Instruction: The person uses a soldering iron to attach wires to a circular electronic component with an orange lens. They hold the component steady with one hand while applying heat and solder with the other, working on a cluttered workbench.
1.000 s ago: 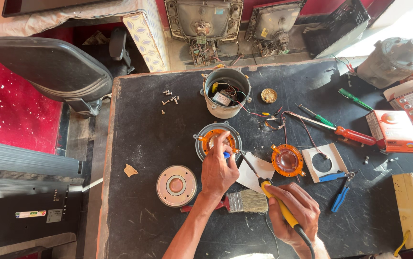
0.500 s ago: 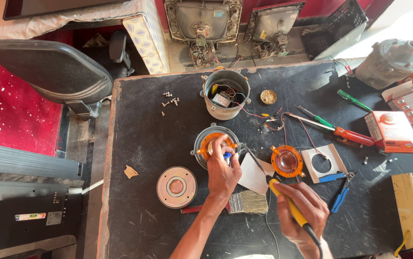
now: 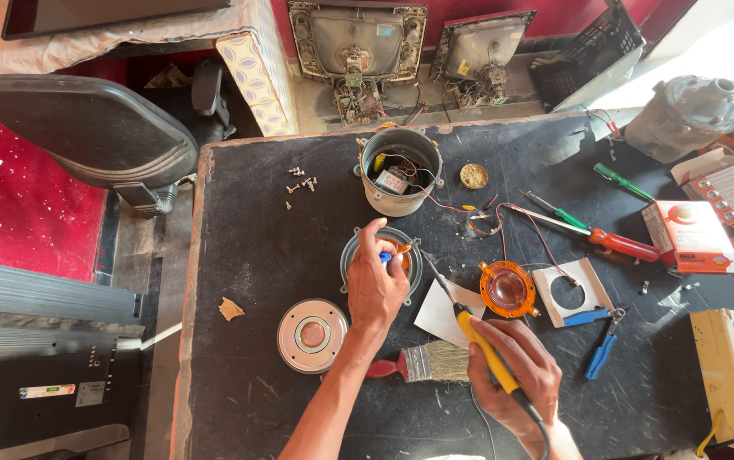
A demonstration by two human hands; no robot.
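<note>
Two hands busy: left hand (image 3: 375, 285) pinches the orange diaphragm (image 3: 381, 255) mid-frame; right hand (image 3: 512, 375) grips the soldering iron (image 3: 469, 328). Keep the tip steady, touch briefly.

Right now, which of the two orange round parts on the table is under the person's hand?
The orange part in the grey round housing, under the left hand. The other orange disc lies free to its right, beside the white card frame.

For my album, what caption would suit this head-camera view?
Left hand steadies an orange-centred round part while the right hand points a yellow-handled soldering iron at it.
</note>
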